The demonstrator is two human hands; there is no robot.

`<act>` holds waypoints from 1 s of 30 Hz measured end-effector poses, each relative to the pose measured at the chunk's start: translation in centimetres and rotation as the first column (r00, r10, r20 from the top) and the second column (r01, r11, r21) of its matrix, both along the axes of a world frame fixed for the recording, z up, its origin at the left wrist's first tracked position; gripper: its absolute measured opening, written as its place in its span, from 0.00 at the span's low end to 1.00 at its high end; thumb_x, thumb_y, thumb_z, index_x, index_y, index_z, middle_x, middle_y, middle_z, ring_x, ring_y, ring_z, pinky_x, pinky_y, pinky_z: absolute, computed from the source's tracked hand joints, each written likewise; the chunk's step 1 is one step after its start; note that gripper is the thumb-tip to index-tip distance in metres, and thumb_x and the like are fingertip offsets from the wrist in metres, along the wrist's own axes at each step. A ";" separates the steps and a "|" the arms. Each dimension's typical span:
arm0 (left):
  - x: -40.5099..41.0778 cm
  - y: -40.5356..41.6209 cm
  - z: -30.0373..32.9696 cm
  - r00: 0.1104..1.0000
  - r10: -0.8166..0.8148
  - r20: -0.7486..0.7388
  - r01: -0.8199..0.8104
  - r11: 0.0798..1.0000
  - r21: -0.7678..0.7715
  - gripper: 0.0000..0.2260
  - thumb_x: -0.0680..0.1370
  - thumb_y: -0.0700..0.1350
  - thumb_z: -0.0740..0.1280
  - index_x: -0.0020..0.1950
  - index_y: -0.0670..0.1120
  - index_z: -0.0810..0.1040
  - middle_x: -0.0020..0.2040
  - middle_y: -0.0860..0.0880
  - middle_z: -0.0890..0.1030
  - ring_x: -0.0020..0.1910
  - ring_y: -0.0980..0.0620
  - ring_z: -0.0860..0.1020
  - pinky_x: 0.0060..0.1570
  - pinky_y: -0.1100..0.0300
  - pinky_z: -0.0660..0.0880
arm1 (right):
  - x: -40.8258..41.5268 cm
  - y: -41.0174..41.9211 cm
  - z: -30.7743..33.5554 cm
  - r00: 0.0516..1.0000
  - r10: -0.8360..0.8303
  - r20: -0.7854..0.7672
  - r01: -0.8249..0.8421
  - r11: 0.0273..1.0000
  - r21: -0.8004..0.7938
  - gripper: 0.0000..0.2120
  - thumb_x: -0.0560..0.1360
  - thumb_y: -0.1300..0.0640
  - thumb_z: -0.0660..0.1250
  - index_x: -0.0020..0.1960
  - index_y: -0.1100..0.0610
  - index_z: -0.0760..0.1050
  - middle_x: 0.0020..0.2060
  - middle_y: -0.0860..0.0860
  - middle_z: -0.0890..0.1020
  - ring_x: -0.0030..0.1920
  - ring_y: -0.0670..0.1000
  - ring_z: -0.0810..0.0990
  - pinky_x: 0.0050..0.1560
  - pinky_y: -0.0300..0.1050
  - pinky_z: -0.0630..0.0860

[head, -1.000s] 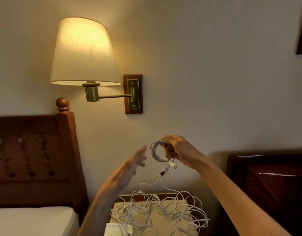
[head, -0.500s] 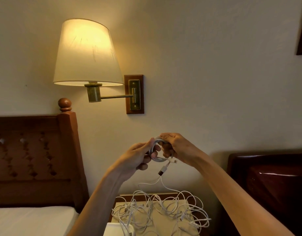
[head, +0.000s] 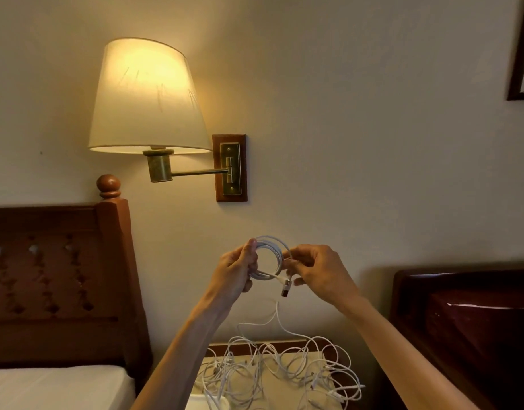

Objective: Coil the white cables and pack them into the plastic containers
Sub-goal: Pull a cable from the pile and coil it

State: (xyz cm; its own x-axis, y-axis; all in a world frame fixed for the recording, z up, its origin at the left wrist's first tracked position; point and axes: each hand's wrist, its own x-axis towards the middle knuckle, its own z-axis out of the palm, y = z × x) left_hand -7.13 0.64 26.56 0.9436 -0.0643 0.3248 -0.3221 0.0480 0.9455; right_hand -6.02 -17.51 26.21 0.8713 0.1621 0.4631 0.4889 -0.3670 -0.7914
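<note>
A coiled white cable [head: 273, 250] is held up in front of the wall at chest height. My left hand [head: 235, 272] grips the coil's left side with thumb and fingers. My right hand [head: 315, 269] pinches the coil's right side near its USB plug [head: 285, 288], which hangs down. A tangle of loose white cables [head: 281, 368] lies on the nightstand [head: 272, 343] below my hands. A white container edge [head: 207, 403] shows at the bottom, mostly cut off.
A lit wall lamp [head: 145, 99] hangs above left on a brass arm. A wooden headboard [head: 56, 279] and white mattress [head: 53, 386] stand at the left. Another dark wooden bed frame [head: 467, 321] stands at the right. A picture frame corner [head: 521, 54] is at top right.
My left hand rose from open beside the coil to gripping its left side. My right hand shifted its hold to the coil's right side near the plug.
</note>
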 end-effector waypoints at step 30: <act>-0.6 -0.6 -0.1 0.989 -0.080 -0.124 0.058 0.984 -0.168 0.19 0.81 0.56 0.58 0.33 0.48 0.65 0.29 0.52 0.62 0.27 0.56 0.57 0.26 0.62 0.56 | -0.5 1.7 -1.1 0.963 0.122 0.241 -0.184 0.949 0.258 0.12 0.76 0.63 0.69 0.56 0.54 0.72 0.52 0.52 0.81 0.48 0.50 0.85 0.49 0.41 0.81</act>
